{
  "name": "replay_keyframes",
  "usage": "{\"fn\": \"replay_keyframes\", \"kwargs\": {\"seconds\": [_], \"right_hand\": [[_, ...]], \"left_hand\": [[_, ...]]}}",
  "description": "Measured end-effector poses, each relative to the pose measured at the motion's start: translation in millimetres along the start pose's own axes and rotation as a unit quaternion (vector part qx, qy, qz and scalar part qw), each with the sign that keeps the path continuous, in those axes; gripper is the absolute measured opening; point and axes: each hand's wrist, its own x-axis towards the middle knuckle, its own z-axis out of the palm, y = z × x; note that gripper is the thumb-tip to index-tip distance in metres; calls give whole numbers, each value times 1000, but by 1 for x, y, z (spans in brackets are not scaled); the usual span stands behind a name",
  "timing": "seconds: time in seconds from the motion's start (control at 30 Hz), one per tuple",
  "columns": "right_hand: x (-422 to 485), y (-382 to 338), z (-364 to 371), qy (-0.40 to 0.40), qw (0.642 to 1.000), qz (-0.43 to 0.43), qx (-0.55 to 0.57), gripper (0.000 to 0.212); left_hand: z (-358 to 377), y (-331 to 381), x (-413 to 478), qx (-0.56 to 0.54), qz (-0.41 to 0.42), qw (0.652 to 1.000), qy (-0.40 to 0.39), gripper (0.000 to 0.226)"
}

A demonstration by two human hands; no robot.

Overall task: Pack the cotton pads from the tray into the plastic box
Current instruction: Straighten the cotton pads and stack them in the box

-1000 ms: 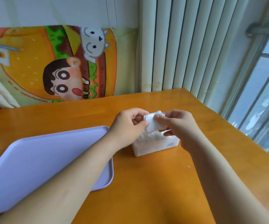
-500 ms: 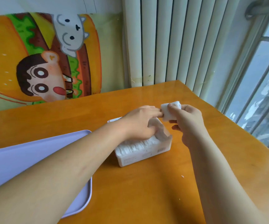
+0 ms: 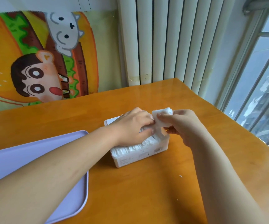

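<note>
A clear plastic box [image 3: 140, 156] stands on the orange table, packed with a row of white cotton pads [image 3: 130, 148]. My left hand [image 3: 133, 127] lies on top of the pads in the box, fingers pressing down into them at the right end. My right hand [image 3: 181, 125] hovers just right of the box and pinches a small stack of cotton pads [image 3: 162, 116] above its right end. The lilac tray [image 3: 38, 160] lies to the left, partly under my left forearm; no pads show on its visible part.
The table's right edge [image 3: 237, 125] runs along a window with bars. White vertical blinds and a cartoon burger poster [image 3: 38, 59] stand behind the table. A few white crumbs [image 3: 180, 176] lie in front of the box.
My left hand let go of the pad stack and dropped onto the pads in the box. My right hand kept the stack and stayed at the box's right end. The view shifted left.
</note>
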Motion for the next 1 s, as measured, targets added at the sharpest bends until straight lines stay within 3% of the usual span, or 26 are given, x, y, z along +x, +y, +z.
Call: {"fn": "replay_keyframes", "kwargs": {"seconds": [0.23, 0.43, 0.57, 0.67, 0.77, 0.9, 1.0], "right_hand": [[1, -2, 23, -7, 1000, -14, -22, 36], [5, 4, 26, 29, 986, -31, -164, 44], [1, -1, 33, 69, 931, -36, -357, 48], [-1, -12, 43, 101, 884, -41, -454, 27], [3, -30, 50, 73, 857, -25, -510, 19], [9, -45, 48, 25, 855, 7, -517, 8], [10, -40, 41, 13, 869, 17, -494, 25]], "left_hand": [[8, -4, 0, -49, -19, 999, 8, 27], [8, -4, -1, -38, -1, 998, 45, 30], [11, -8, -5, -12, -5, 998, 55, 36], [11, -5, -5, -10, -5, 998, 54, 38], [8, -2, -8, -9, 12, 998, 58, 32], [6, 0, -12, 5, 15, 998, 54, 43], [8, 2, -9, -4, 7, 999, 38, 41]]}}
